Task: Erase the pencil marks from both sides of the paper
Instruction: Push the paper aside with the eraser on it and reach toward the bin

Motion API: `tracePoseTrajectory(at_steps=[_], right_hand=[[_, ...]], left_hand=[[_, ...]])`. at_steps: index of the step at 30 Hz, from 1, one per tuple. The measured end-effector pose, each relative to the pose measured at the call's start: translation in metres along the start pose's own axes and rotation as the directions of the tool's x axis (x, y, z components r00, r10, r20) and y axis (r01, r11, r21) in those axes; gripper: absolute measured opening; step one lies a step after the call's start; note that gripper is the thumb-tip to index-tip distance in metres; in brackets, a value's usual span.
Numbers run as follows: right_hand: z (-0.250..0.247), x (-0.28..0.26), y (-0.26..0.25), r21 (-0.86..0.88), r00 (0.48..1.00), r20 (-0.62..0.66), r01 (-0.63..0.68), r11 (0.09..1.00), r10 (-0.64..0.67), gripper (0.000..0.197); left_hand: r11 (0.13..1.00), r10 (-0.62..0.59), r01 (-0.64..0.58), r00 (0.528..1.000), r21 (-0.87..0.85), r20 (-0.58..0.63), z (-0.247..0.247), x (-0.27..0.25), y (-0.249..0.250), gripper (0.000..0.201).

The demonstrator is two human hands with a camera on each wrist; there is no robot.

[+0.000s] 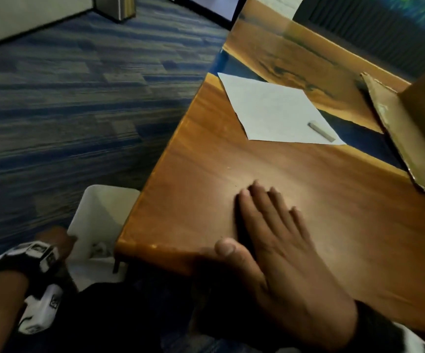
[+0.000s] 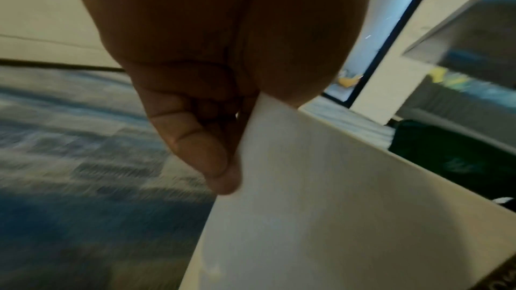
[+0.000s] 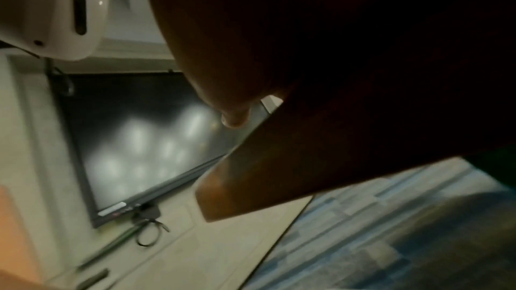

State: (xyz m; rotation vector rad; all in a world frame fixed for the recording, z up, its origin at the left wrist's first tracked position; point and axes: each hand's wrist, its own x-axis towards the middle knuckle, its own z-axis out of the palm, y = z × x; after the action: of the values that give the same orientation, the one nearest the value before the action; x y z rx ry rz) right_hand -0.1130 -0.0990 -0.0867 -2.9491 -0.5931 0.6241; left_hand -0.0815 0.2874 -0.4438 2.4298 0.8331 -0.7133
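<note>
A white sheet of paper [image 1: 275,110] lies flat on the far part of the wooden table [image 1: 206,161]. A grey stick eraser [image 1: 322,131] rests on the sheet's right corner. My right hand [image 1: 270,225] lies flat on the bare tabletop near its front left corner, well short of the paper, with straight fingers and the thumb at the table's edge. In the right wrist view the hand is dark; only the thumb tip [image 3: 234,118] and the table corner [image 3: 251,184] show. My left hand [image 1: 58,240] is down beside the table, where its curled fingers [image 2: 195,144] and thumb pinch the rim of a white bin [image 2: 321,206].
The white bin [image 1: 99,212] stands on the blue carpet by the table's front left corner, with crumpled scraps inside. An open cardboard box [image 1: 397,128] fills the table's right side. A metal bin [image 1: 117,6] stands far back on the floor.
</note>
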Motion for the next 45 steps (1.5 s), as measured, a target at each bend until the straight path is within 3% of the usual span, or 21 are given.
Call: tracePoseTrajectory(at_steps=[2, 3, 5, 7, 9, 11, 13, 17, 21, 23, 26, 28, 30, 33, 35, 39, 45], right_hand=[[-0.004, -0.003, -0.009, 0.241, 0.991, -0.044, 0.131, 0.961, -0.124, 0.089], [-0.011, -0.009, -0.006, 0.407, 0.989, -0.088, 0.148, 0.902, -0.122, 0.089], [-0.02, -0.024, 0.018, 0.503, 0.98, -0.2, 0.12, 0.856, -0.02, 0.093], [-0.019, -0.038, 0.059, 0.425, 0.962, -0.24, -0.017, 0.905, 0.131, 0.107], [-0.009, -0.046, 0.098, 0.288, 0.946, -0.17, -0.22, 0.932, 0.275, 0.118], [0.005, -0.045, 0.109, 0.1, 0.937, -0.136, -0.309, 0.946, 0.321, 0.113], [0.012, -0.037, 0.092, 0.054, 0.943, -0.143, -0.296, 0.954, 0.3, 0.1], [0.015, 0.0, 0.021, 0.068, 0.97, -0.215, -0.104, 0.992, 0.117, 0.095], [0.019, 0.038, -0.046, 0.07, 0.986, -0.167, 0.011, 0.997, 0.001, 0.097], [0.012, 0.046, -0.068, 0.123, 0.983, -0.147, 0.129, 0.984, -0.11, 0.091], [-0.001, 0.037, -0.084, 0.351, 0.906, -0.265, 0.41, 0.842, -0.331, 0.072], [-0.008, 0.028, -0.072, 0.397, 0.863, -0.385, 0.474, 0.786, -0.327, 0.064], [-0.012, 0.021, -0.037, 0.367, 0.888, -0.409, 0.37, 0.854, -0.209, 0.06], [-0.013, 0.007, 0.036, 0.282, 0.973, -0.221, 0.004, 0.959, 0.061, 0.071], [-0.004, -0.009, 0.073, 0.182, 0.978, -0.125, -0.145, 0.973, 0.169, 0.084], [0.017, -0.028, 0.069, 0.041, 0.984, -0.145, -0.098, 0.994, 0.103, 0.095], [0.03, 0.012, -0.048, -0.031, 0.976, -0.187, 0.105, 0.994, -0.109, 0.099]], left_hand=[[0.99, 0.079, -0.077, 0.997, 0.119, -0.015, -0.037, -0.026, 0.033, 0.04], [0.982, 0.11, -0.105, 0.994, 0.157, -0.022, -0.053, -0.037, 0.045, 0.041], [0.972, 0.155, -0.143, 0.987, 0.184, -0.047, -0.077, -0.065, 0.063, 0.04], [0.97, 0.206, -0.192, 0.975, 0.149, -0.081, -0.096, -0.094, 0.075, 0.038], [0.96, 0.264, -0.249, 0.958, 0.131, -0.113, -0.109, -0.126, 0.082, 0.035], [0.956, 0.28, -0.264, 0.951, 0.125, -0.129, -0.116, -0.153, 0.084, 0.034], [0.948, 0.309, -0.292, 0.939, 0.124, -0.149, -0.12, -0.181, 0.088, 0.032], [0.947, 0.321, -0.312, 0.935, 0.076, -0.152, -0.122, -0.218, 0.088, 0.031], [0.951, 0.308, -0.296, 0.935, 0.089, -0.174, -0.124, -0.241, 0.089, 0.029], [0.955, 0.293, -0.278, 0.937, 0.1, -0.193, -0.128, -0.251, 0.091, 0.029], [0.957, 0.287, -0.274, 0.941, 0.096, -0.178, -0.135, -0.259, 0.094, 0.028], [0.956, 0.29, -0.278, 0.939, 0.091, -0.183, -0.138, -0.263, 0.093, 0.027], [0.956, 0.287, -0.265, 0.934, 0.128, -0.211, -0.14, -0.264, 0.089, 0.028], [0.959, 0.277, -0.255, 0.937, 0.123, -0.213, -0.14, -0.262, 0.083, 0.03], [0.96, 0.274, -0.253, 0.937, 0.119, -0.217, -0.14, -0.263, 0.082, 0.03], [0.961, 0.27, -0.246, 0.929, 0.125, -0.251, -0.134, -0.263, 0.082, 0.028], [0.964, 0.261, -0.239, 0.932, 0.114, -0.251, -0.129, -0.268, 0.088, 0.029]])
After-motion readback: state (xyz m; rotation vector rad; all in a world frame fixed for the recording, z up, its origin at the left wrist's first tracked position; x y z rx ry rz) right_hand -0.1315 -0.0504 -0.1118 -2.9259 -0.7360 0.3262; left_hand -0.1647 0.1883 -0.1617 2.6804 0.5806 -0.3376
